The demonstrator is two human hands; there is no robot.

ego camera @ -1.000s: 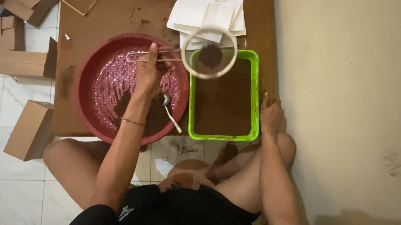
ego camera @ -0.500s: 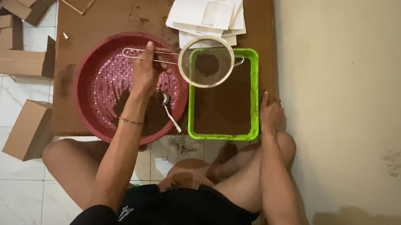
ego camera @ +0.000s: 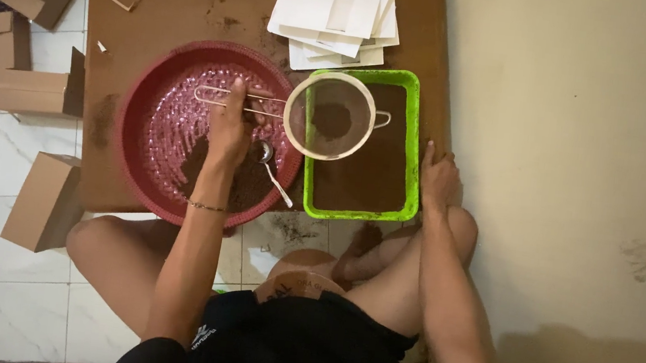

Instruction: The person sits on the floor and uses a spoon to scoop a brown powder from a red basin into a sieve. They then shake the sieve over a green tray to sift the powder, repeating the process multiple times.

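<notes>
At the far left, cardboard boxes point(ego camera: 22, 82) lie on the tiled floor beside the low brown table point(ego camera: 173, 6). On the table sits a red round basin point(ego camera: 149, 155) with a heap of brown powder point(ego camera: 237, 184) near its right side and a metal spoon point(ego camera: 269, 169) resting in it. The left hand point(ego camera: 230, 126) grips the wire handle of a round sieve point(ego camera: 330, 116), which hangs partly over the green tray point(ego camera: 412, 147) (a little powder sits in its mesh). The sieve overlaps the tray's left rim, so a tilt or hard shake could scatter powder onto the table or onto the white paper envelopes point(ego camera: 334, 16) just beyond. The right hand point(ego camera: 438, 178) lies flat, holding nothing, against the tray's right edge; a nudge could shift the tray.
</notes>
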